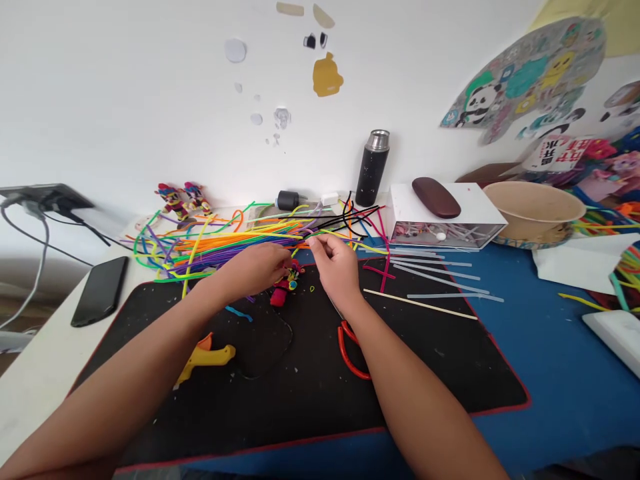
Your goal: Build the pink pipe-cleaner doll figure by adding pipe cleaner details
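Note:
A small pipe-cleaner figure [285, 287], red with yellow and blue parts, is at the fingertips of my left hand [260, 267]. That hand's fingers are curled closed against the figure's upper end. My right hand [336, 263] is just to the right, thumb and forefinger pinched together at the edge of the pipe-cleaner pile [240, 243]. What the pinch holds is too small to make out. Beneath my right wrist lie red-handled scissors [350, 353], partly hidden by the forearm. A yellow glue gun [207, 358] lies beside my left forearm, on the black mat [305, 407].
Two finished-looking figures [183, 200] stand at the back left, above a phone [100, 291]. Glue sticks [440, 273] and a wooden stick [420, 304] lie on the right. Behind are a black flask [373, 168], a white box [450, 200] and a round tub [533, 210].

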A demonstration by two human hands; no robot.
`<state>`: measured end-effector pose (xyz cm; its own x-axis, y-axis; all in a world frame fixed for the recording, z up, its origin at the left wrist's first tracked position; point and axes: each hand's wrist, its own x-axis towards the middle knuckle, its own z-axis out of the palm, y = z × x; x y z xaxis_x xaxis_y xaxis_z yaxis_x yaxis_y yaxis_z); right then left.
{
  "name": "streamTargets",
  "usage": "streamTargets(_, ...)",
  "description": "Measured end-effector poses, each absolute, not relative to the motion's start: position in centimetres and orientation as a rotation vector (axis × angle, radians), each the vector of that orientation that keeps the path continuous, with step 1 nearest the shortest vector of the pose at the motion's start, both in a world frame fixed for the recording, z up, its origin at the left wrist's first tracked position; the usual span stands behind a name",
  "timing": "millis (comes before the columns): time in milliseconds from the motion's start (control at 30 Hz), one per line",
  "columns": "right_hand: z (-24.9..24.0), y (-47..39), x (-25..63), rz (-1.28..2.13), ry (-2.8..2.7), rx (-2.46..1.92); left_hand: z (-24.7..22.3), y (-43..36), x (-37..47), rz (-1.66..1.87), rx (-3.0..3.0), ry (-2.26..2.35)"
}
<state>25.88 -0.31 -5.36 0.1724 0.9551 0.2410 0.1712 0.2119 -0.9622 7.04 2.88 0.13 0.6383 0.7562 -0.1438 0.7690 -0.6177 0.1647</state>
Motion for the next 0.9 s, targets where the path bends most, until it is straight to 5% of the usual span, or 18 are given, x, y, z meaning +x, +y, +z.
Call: streamTargets(900, -5.9, 0.1, 25.8, 0.867, -1.251, -1.181, -0.8, 3.2, 8.2, -0.177, 2.698, 1.27)
